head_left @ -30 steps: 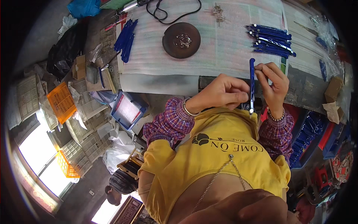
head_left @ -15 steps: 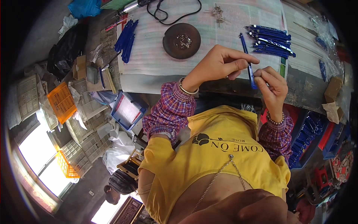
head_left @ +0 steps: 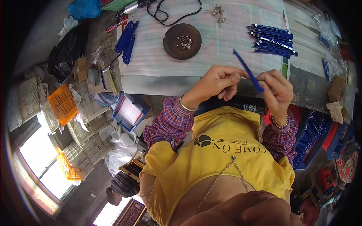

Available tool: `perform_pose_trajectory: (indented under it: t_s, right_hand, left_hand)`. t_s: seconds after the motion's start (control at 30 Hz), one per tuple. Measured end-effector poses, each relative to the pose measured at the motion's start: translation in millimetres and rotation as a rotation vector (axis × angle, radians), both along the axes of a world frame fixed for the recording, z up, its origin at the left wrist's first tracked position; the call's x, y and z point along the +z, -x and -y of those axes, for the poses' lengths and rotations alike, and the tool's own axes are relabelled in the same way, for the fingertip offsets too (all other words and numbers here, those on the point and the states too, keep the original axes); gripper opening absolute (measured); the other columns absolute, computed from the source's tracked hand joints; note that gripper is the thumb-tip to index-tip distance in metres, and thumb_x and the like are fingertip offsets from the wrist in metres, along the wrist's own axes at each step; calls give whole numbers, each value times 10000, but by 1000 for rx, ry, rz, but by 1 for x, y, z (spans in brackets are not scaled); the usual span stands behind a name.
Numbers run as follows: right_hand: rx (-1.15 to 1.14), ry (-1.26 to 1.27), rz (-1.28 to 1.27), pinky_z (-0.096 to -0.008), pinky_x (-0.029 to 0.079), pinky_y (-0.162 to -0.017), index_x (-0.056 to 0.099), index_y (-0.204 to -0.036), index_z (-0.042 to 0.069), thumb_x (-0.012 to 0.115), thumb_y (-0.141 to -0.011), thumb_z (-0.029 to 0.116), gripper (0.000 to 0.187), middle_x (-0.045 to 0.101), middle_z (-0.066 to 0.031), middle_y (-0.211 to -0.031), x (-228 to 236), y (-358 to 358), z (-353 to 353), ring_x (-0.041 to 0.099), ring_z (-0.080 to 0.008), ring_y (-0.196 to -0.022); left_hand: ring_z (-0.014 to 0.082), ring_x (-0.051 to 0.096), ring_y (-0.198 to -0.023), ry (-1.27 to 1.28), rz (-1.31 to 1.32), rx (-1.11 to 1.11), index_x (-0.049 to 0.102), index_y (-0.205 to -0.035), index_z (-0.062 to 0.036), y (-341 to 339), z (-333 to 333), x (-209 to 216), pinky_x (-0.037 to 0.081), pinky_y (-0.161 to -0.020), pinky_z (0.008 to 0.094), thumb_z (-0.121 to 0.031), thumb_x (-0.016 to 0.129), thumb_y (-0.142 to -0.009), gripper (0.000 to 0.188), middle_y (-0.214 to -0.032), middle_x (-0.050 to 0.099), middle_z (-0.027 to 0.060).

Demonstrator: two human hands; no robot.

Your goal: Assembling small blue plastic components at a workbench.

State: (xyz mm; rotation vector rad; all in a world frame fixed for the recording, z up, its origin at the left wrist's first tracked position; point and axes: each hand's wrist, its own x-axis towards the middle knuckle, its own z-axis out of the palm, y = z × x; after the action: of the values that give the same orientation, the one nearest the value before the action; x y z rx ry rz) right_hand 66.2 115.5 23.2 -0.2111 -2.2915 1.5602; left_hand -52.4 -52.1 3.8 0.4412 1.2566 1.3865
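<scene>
The round dark dish [head_left: 171, 46] on the counter [head_left: 158, 69] holds a small heap of shiny metallic bits near its middle. Below the counter, at the left, a blue tray [head_left: 142, 115] has a pale sheet [head_left: 128, 111] in it; at the right, a blue bin [head_left: 319, 147] holds many blue strips [head_left: 311, 130].

The single blue strip [head_left: 246, 68] is in the air by the counter's near edge, slanting toward the far left. The right hand [head_left: 278, 88] has its grip clamped on the strip's near end — thumb and fingers pinching it. The left hand [head_left: 222, 81] is just left of the strip, index finger reaching its middle — whether its grip closes on it, I cannot tell.
</scene>
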Motion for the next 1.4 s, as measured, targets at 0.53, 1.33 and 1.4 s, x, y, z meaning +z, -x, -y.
perform_pose_trajectory:
  t_s: [0.53, 1.33, 1.4]
  right_hand:
    - [-111, -188, -115, -227, 422, -532, 601, -860, -81, 627, -713, -86, 149, 592, -107, -752, 9, 2, -9, 560, -147, -620]
    - [-3, -230, -133, -232, 425, -525, 617, -857, -67, 622, -696, -96, 164, 585, -111, -741, 3, -6, -8, 557, -163, -597]
    - [-8, -218, -122, -233, 426, -524, 620, -855, -62, 624, -696, -95, 163, 584, -107, -738, 4, -6, -10, 560, -166, -597]
  left_hand:
    - [79, 490, -393, 14, -115, -452, 553, -1220, -75, 2, -3, 4, 403, -395, 204, -489, 299, -957, 552, -458, 507, 15]
    - [65, 529, -537, -218, -254, 36, 641, -995, 14, -1, -25, 26, 422, -499, 181, -123, 552, -891, 194, -678, 615, 49]
    - [75, 564, -614, -346, -384, 14, 645, -991, 18, -4, -20, 22, 460, -568, 189, -69, 572, -870, 166, -759, 641, 59]
